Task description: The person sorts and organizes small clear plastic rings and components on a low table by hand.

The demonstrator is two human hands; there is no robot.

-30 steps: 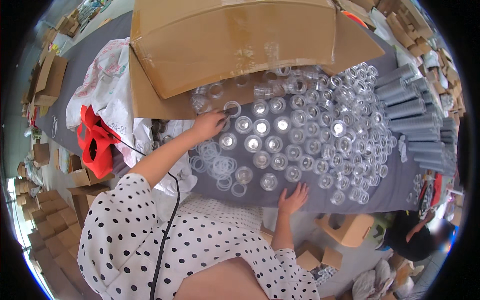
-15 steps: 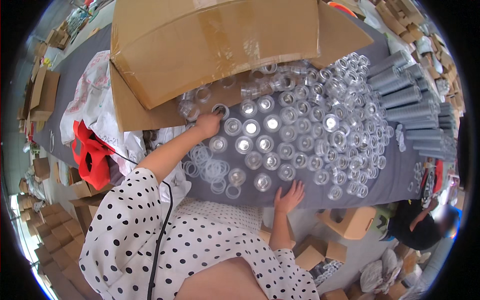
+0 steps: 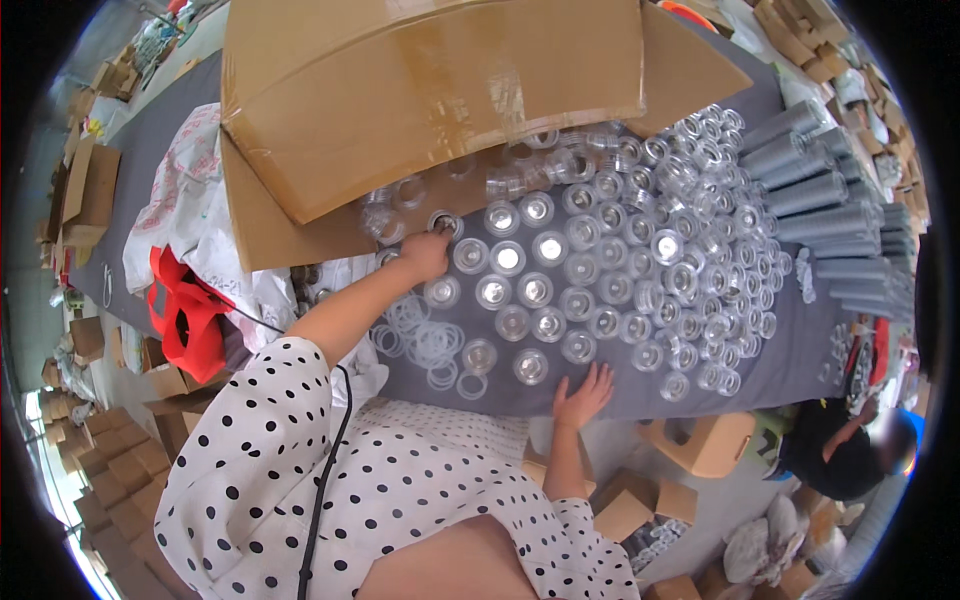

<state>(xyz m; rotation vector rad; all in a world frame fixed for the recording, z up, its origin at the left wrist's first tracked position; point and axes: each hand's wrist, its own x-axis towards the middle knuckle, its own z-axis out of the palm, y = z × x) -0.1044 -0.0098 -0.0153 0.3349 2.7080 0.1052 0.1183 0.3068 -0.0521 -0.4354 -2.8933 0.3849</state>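
Note:
My left hand [image 3: 427, 254] reaches across the grey-covered table with its fingers drawn together at a small clear round jar [image 3: 446, 222]. The fingertips dip into or press on that jar; the exact grip is partly hidden. Many similar clear jars [image 3: 535, 291], some with shiny silvery insides, stand spread to the right of it. Below my left forearm lies a loose pile of thin translucent rings [image 3: 412, 335]. At the table's near edge my right hand [image 3: 583, 398] rests flat with fingers spread, holding nothing, close to the front jars.
A large open cardboard box [image 3: 430, 100] lies along the far side, with more jars at its mouth. White bags [image 3: 185, 215] and a red strap [image 3: 185, 315] are at left. Stacked grey tubes [image 3: 810, 190] stand right. A beige stool [image 3: 705, 445] and a seated person [image 3: 835, 450] are lower right.
The whole view has shifted slightly to the right and down. My left hand stays at the same jar, and my right hand still lies on the near edge.

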